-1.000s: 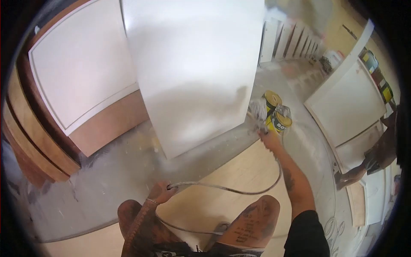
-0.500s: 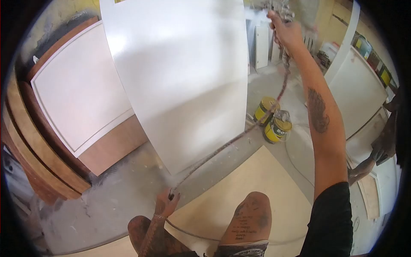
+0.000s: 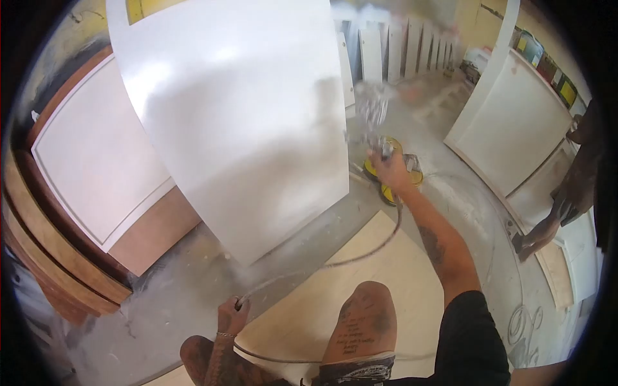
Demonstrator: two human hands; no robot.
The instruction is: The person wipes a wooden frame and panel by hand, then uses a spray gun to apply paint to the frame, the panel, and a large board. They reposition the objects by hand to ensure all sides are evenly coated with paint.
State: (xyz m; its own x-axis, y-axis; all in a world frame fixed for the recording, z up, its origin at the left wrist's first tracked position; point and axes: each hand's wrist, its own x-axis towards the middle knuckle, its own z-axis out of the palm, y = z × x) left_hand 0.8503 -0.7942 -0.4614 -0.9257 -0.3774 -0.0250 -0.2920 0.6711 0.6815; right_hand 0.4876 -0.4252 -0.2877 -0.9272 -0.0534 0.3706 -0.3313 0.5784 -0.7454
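Towering over the grey floor (image 3: 174, 283), a large glossy white panel (image 3: 238, 128) stands in front of the person. A pale plywood sheet (image 3: 302, 315) lies on the floor, its far corner near two yellow-lidded cans (image 3: 412, 180) partly hidden by the right hand (image 3: 393, 172). A thin grey hose (image 3: 351, 260) sags across the sheet between the hands. The left hand (image 3: 233, 316) is closed around it, below the panel's lowest corner. The right hand is clamped on a paint-spattered, metallic spray gun (image 3: 372, 112), blurred — its body projects beyond the fingers, in view just beside the panel's right edge, above the lower right corner. Half a second ago the right hand was raised higher and the hose ran nearly straight; now that hand is lower — and the hose hangs in a slack curve.
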